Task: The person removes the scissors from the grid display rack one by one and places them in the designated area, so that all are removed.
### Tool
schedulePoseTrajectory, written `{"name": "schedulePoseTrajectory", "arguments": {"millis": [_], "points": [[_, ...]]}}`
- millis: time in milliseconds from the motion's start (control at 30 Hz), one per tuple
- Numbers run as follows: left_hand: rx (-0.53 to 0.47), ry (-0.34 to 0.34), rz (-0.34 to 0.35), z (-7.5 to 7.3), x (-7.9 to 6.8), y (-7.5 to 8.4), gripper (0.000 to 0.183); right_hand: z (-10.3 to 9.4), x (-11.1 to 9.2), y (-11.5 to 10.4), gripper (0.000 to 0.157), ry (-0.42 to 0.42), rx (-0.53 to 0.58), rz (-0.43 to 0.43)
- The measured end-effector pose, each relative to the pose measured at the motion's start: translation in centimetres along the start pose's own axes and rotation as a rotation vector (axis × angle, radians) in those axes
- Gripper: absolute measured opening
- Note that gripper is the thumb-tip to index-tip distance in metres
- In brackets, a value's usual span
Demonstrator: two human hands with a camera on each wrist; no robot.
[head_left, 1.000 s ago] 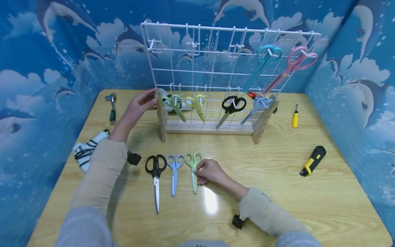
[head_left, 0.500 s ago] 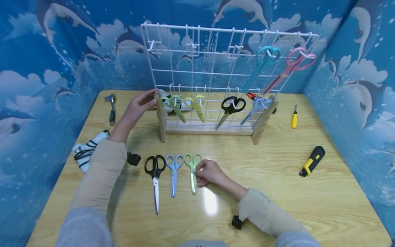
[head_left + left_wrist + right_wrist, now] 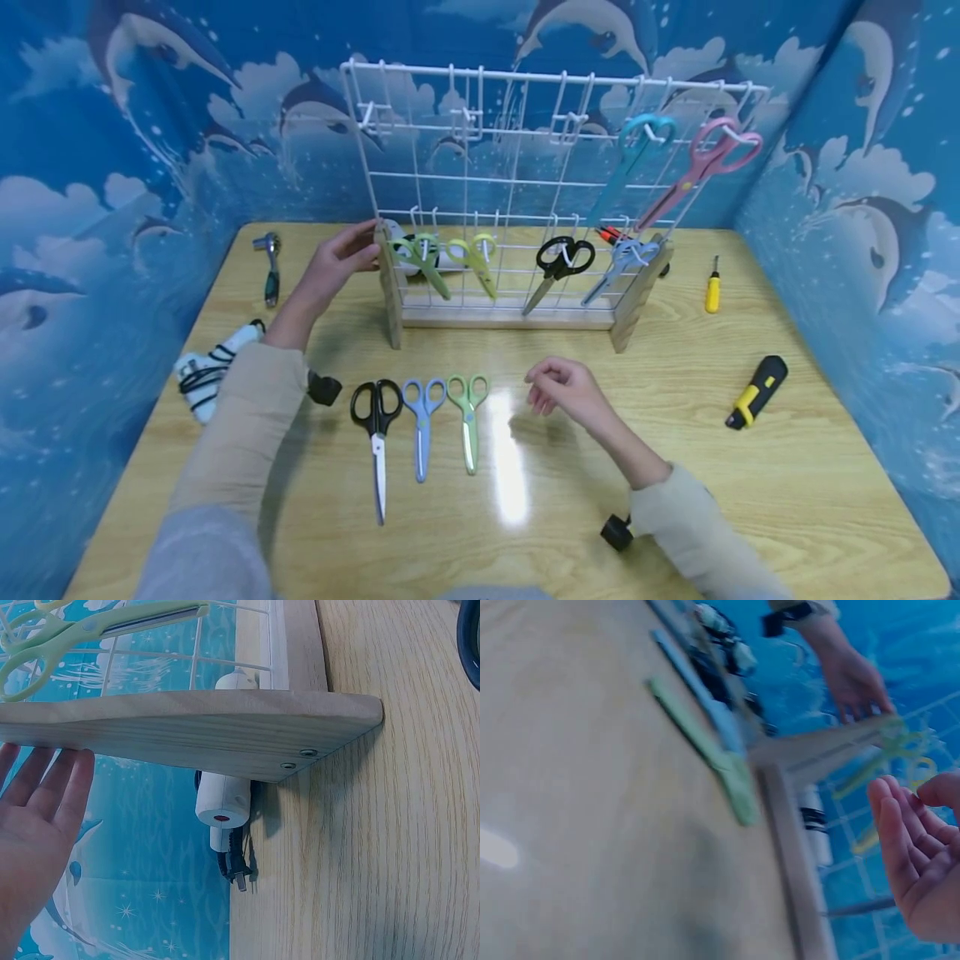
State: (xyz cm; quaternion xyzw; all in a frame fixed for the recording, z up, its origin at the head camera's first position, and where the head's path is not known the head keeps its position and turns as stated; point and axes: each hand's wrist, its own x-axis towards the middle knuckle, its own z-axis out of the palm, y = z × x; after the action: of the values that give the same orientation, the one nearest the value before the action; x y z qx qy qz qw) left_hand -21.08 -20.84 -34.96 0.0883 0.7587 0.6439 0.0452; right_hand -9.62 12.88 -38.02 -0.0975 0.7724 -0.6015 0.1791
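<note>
My left hand [image 3: 340,261] touches the wooden side panel [image 3: 180,724] of a white wire rack [image 3: 510,177], its fingers extended against the panel's edge in the left wrist view. Over the table, right of a row of scissors, hovers my right hand [image 3: 572,392], fingers loosely bent around nothing. That row is black scissors [image 3: 377,417], blue scissors [image 3: 423,421] and light green scissors [image 3: 469,421], handles toward the rack. On the rack's hooks hang green scissors [image 3: 422,254], yellow scissors [image 3: 476,258], black scissors [image 3: 562,262], light blue scissors [image 3: 628,258], teal scissors [image 3: 637,150] and pink scissors [image 3: 708,167].
Behind the rack lies a white corded tool [image 3: 223,801]. On the left are a ratchet wrench [image 3: 272,268] and a pale blue tool wrapped in black cord [image 3: 206,375]. A yellow screwdriver [image 3: 712,292] and a black-yellow utility knife [image 3: 757,392] lie on the right.
My right hand has let go of the light green scissors and moved up and to the right, away from them. The left hand stays at the rack's side panel.
</note>
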Motion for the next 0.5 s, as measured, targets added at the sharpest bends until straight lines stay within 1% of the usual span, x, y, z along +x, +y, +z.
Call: {"name": "schedulePoseTrajectory", "arguments": {"millis": [33,100,133,167,200,233,267,333,367,400,500], "points": [[0.001,0.002,-0.003,0.0,-0.1,0.0,0.054,-0.8,0.3,0.3,0.021,0.030,0.015,-0.032],[0.004,0.002,-0.008,0.0,-0.2,-0.1,0.054,-3.0,1.5,2.6,0.021,0.060,0.059,-0.149],[0.007,-0.001,-0.009,0.0,-0.2,-0.1,0.054,-4.1,1.7,2.9,0.020,0.066,0.090,-0.195],[0.007,-0.004,-0.007,0.0,-0.3,-0.1,0.055,-5.3,2.5,4.2,0.019,0.071,0.106,-0.250],[0.011,-0.007,-0.007,0.0,-0.3,-0.1,0.055,-6.5,3.1,5.0,0.019,0.075,0.113,-0.292],[0.012,-0.009,-0.005,0.0,-0.3,-0.1,0.055,-7.6,3.6,5.7,0.018,0.068,0.148,-0.335],[0.015,-0.009,-0.002,0.0,-0.3,-0.1,0.055,-8.6,4.0,5.9,0.018,0.062,0.176,-0.383],[0.016,-0.008,0.003,0.0,-0.3,-0.1,0.054,-9.2,3.6,3.2,0.018,0.124,0.193,-0.389],[0.015,-0.005,0.004,0.0,-0.3,-0.1,0.054,-9.3,3.6,2.4,0.019,0.160,0.186,-0.417],[0.017,-0.003,0.004,0.0,-0.3,-0.1,0.053,-9.1,3.0,0.3,0.020,0.195,0.198,-0.430],[0.019,0.006,0.012,0.0,-0.2,0.0,0.052,-8.3,1.7,-5.2,0.020,0.295,0.257,-0.459]]}}
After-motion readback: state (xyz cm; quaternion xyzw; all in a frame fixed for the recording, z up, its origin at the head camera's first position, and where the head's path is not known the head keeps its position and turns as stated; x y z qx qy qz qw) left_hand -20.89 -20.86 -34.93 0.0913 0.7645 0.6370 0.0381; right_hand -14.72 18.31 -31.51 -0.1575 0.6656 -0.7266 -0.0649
